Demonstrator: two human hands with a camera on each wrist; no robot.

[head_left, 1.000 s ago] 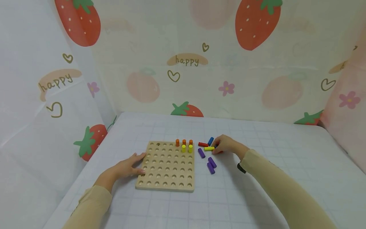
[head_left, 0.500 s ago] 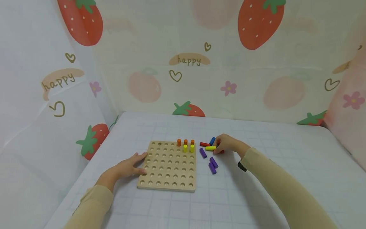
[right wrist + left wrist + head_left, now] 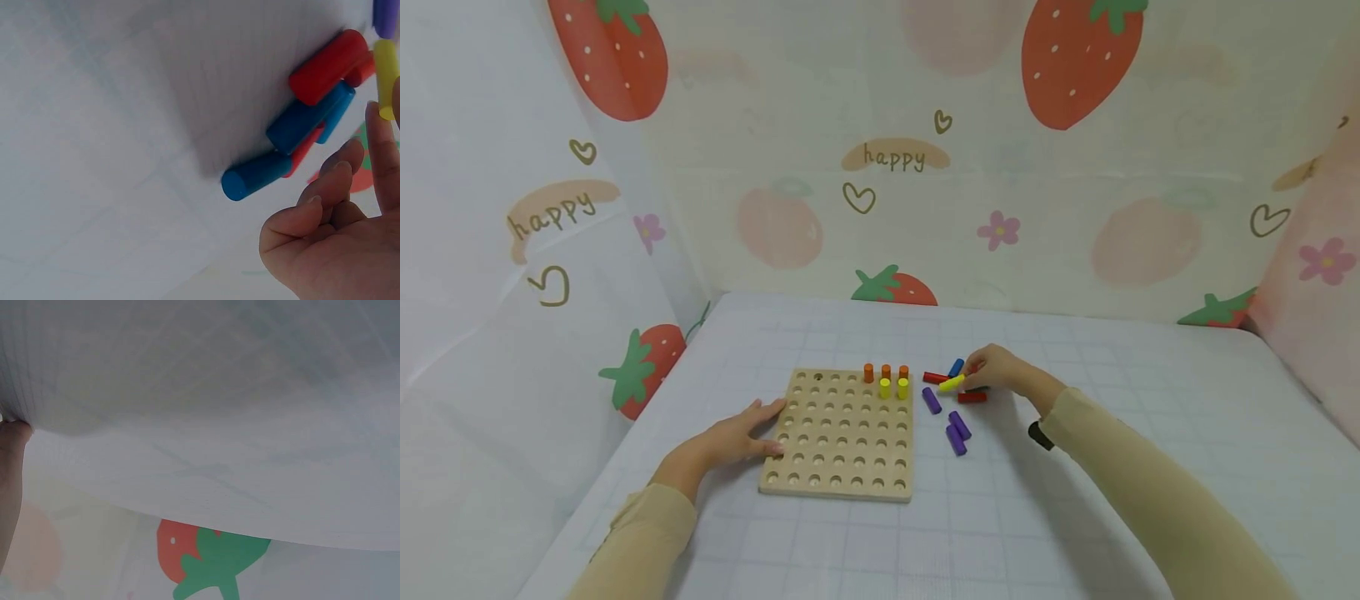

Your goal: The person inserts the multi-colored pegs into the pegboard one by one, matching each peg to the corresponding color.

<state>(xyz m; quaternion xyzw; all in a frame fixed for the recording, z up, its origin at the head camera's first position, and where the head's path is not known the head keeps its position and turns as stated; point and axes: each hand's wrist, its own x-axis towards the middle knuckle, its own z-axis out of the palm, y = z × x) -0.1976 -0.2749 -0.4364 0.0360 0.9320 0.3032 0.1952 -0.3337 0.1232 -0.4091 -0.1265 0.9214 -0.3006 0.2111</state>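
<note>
My right hand (image 3: 1000, 369) pinches a yellow peg (image 3: 951, 383) between thumb and index finger, over the loose pegs. In the right wrist view the yellow peg (image 3: 385, 69) sits at the fingertips, and the other fingers are curled inward. My left hand (image 3: 733, 437) touches the left edge of the wooden pegboard (image 3: 842, 471), thumb and index finger spread along it. Three orange pegs (image 3: 886, 372) stand in the board's back row at the right, with two yellow pegs (image 3: 902, 389) in the row before them. The left wrist view shows only part of a finger.
Beside the board's right edge lie three purple pegs (image 3: 932, 401). Red pegs (image 3: 972, 397) and blue pegs (image 3: 256, 175) lie in a cluster under and around my right hand. The white gridded tabletop (image 3: 1120, 400) meets a strawberry-patterned backdrop (image 3: 1060, 250) behind.
The yellow peg, lying flat among the others before, is now tilted in my right fingers, and that hand has risen slightly, exposing a red peg. The left hand stays at the board.
</note>
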